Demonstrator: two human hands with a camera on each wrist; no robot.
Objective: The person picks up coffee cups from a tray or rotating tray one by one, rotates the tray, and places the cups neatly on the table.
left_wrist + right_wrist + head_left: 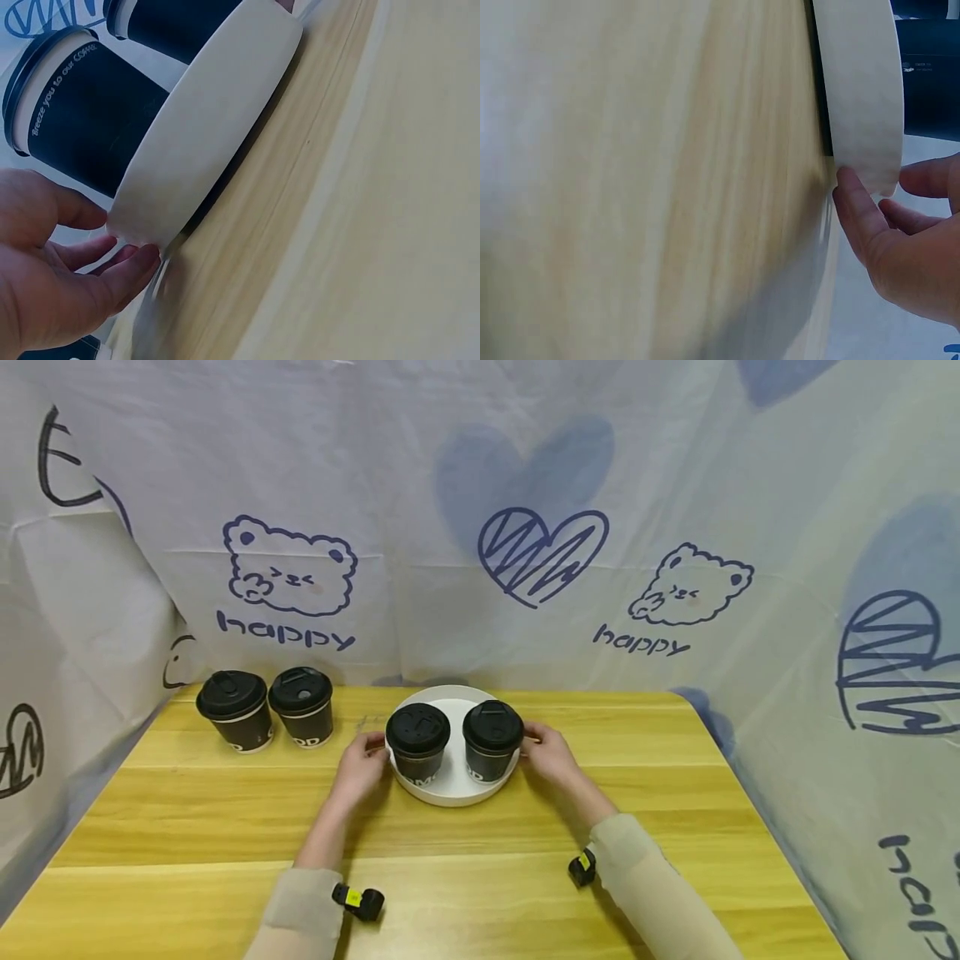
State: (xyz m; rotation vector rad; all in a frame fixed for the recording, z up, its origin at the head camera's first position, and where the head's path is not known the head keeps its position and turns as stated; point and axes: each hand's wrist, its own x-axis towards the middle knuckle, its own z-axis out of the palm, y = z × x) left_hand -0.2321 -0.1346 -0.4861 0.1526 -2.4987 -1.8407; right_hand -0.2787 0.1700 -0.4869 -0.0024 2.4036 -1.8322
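Note:
A round white tray (456, 792) carries two black lidded paper coffee cups, a left one (417, 742) and a right one (492, 741), both upright. My left hand (362, 770) grips the tray's left side; in the left wrist view its thumb (79, 208) lies at the upper edge and the other fingers curl beneath. On the opposite side my right hand (551, 756) pinches the wall between thumb (926, 178) and fingers. A dark strip runs under the tray in both wrist views; whether it is lifted off the table I cannot tell.
Two more black lidded cups, one (237, 710) and another (302, 706), stand side by side at the back left of the wooden table (457, 893). A white printed cloth (420, 593) hangs right behind the table and along its sides.

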